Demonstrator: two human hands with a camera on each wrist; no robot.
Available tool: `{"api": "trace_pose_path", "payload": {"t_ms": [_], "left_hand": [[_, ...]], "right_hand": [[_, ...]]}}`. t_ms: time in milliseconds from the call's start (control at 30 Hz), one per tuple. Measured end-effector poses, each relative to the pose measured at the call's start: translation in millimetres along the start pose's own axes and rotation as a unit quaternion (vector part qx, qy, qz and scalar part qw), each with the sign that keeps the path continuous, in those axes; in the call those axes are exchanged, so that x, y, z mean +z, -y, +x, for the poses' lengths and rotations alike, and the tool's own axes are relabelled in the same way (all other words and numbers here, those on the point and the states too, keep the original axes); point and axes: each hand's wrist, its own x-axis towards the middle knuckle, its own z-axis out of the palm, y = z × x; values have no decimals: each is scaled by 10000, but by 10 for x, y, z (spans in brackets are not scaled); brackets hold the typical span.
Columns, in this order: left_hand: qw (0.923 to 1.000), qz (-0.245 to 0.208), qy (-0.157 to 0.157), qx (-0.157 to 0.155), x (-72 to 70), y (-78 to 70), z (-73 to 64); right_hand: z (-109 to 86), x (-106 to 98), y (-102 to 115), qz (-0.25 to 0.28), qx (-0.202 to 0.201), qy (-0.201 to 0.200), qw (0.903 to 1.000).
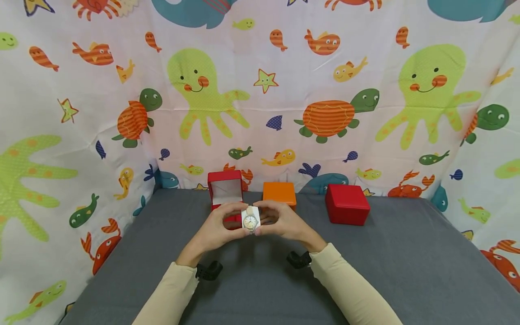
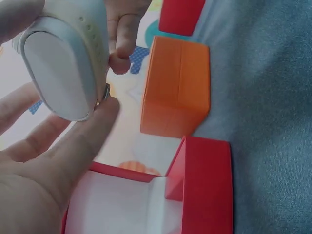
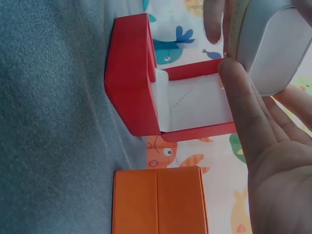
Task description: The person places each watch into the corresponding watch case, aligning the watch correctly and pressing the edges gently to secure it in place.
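Note:
A wristwatch (image 1: 249, 221) with a round pale dial and a cream strap is wrapped around a white cushion (image 3: 279, 46). My left hand (image 1: 220, 227) pinches one side of the cushion, while my right hand (image 1: 284, 221) pinches the other. Both hold it up above the table, dial toward the head camera. The cushion's flat white end shows in each wrist view. Just behind the hands stands a red watch box (image 1: 225, 186) with its lid raised and a white lining inside. Its lower part is partly hidden by my left hand.
A shut orange box (image 1: 279, 192) stands behind my right hand, with a shut red box (image 1: 347, 204) farther right. The table has a dark grey cloth (image 1: 406, 266). A sea-animal printed curtain (image 1: 252, 117) hangs behind and along both sides.

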Motion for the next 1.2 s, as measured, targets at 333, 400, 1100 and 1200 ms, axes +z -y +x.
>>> {"api": "trace_pose_path", "payload": {"t_ms": [333,400,1100,1200], "left_hand": [[9995,-279,151,38,6,-319,-54],[9995,-264,132,93,18,-260,-43],[9951,246,-273,914,66,0,-36],[9956,120,-311,875,64,-21,-34]], "right_hand": [[-29,26,146,-141,-223,49,9996],[-33,28,151,-165,-240,33,9996],[24,55,-197,-347,-605,111,9975],[21,69,-183,-434,-645,51,9970]]}}
